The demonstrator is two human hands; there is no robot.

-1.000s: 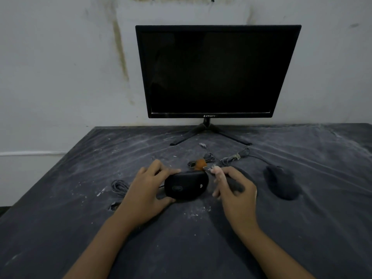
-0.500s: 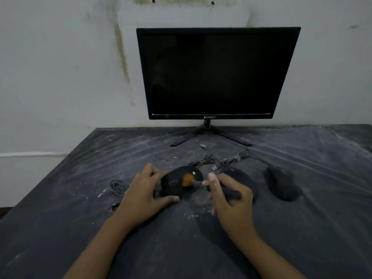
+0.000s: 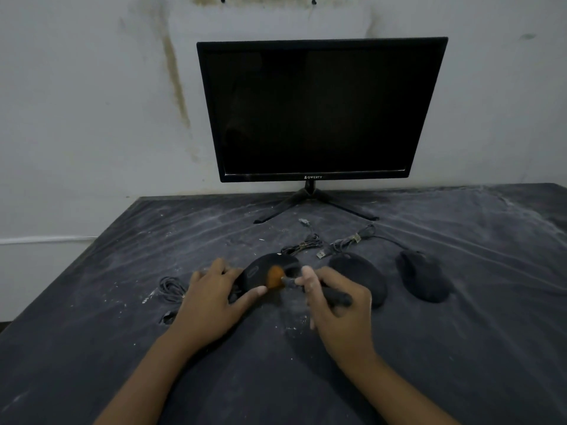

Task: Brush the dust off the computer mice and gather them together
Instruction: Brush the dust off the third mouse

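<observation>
My left hand (image 3: 211, 302) grips a black computer mouse (image 3: 260, 271) from its left side, tilting it up off the dusty table. My right hand (image 3: 337, 305) holds a small brush (image 3: 276, 278) by its dark handle, and the orange bristles rest on the mouse's back. A second black mouse (image 3: 359, 271) lies just behind my right hand, partly hidden by it. A third black mouse (image 3: 423, 279) lies further right on the cloth.
A dark monitor (image 3: 319, 108) on a splayed stand stands at the back against the wall. Loose cables and USB plugs (image 3: 325, 243) lie between the stand and the mice. A coiled cable (image 3: 171, 289) lies left of my left hand. Dust covers the black table cover (image 3: 92, 332).
The mouse has been tipped from lying sideways to more upright in my left hand. The brush head moved from the mouse's far top edge down onto its back.
</observation>
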